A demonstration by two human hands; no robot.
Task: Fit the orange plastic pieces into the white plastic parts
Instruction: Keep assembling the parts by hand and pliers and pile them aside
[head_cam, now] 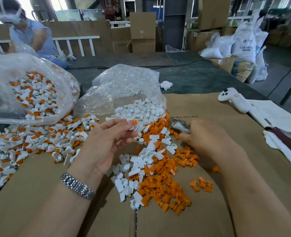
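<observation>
My left hand point(107, 142) is raised palm-up over the cardboard and pinches a white part with an orange piece in it point(132, 124) at its fingertips. My right hand point(204, 137) is blurred, knuckles up, and grips a grey blurred object point(179, 126) beside the piles. Loose white parts point(141, 161) and loose orange pieces point(163, 183) lie mixed on the cardboard between my arms. More white parts point(141, 110) spill from a clear bag point(122, 89). Parts with orange pieces fitted point(38, 142) are heaped at the left.
A second clear bag point(30, 93) of fitted parts lies at the far left. A white controller point(233, 100), papers point(275, 115) and a dark red book point(285, 142) lie at the right. Another person point(26, 31) works at the far left. Boxes and sacks stand behind.
</observation>
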